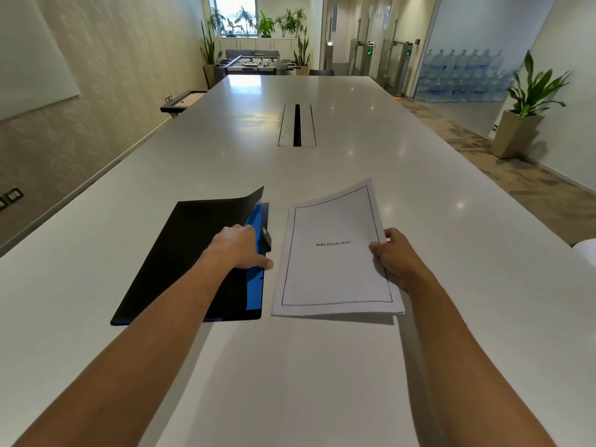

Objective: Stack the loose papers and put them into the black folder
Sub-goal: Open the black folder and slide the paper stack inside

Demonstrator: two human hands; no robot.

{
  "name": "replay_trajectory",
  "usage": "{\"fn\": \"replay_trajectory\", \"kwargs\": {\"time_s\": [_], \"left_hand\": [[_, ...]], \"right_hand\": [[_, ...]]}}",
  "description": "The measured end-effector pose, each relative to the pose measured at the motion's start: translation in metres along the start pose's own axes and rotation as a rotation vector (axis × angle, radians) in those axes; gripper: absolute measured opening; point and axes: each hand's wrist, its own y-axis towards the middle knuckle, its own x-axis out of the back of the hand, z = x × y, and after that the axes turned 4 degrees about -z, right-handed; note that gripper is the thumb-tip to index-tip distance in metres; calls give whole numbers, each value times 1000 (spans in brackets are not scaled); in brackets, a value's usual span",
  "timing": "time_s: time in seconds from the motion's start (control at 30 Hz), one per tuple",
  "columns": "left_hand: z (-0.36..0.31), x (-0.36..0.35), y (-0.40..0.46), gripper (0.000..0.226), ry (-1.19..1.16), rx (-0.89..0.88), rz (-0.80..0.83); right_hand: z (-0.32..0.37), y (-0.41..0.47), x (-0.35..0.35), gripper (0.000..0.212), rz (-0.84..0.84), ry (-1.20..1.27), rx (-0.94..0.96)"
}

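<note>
Papers (pixel 335 253) are stacked and pinched at their edge by the right hand (pixel 392 258) just beside the black folder (pixel 190 256) on the worktop (pixel 322 366), whose cover the left hand (pixel 238 248) apparently lifts; next, slide the stack inside.

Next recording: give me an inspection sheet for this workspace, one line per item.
Surface: long white table, glossy, cable slot mid-table.
Job's things: black folder with cover part lifted, blue inside; stack of papers beside it, top sheet reads BIBLIOGRAPHY.
Clutter: white object at right edge, unidentifiable.
Hands: left hand on the folder's cover edge; right hand gripping the papers' right edge.
Cables: nothing seen.
Surroundings: potted plants, foosball table, stacked water bottles.
</note>
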Motion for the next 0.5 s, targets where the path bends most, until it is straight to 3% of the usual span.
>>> {"fn": "replay_trajectory", "kwargs": {"time_s": [0.2,0.37,0.5], "left_hand": [[7,7,-6,29,-70,5,-43],[2,11,-6,29,-73,4,-96],[-6,17,-2,30,-89,3,-108]], "right_hand": [[23,-3,4,22,-131,151,90],[38,-7,-10,31,-236,78,196],[48,-16,-27,31,-208,57,242]]}}
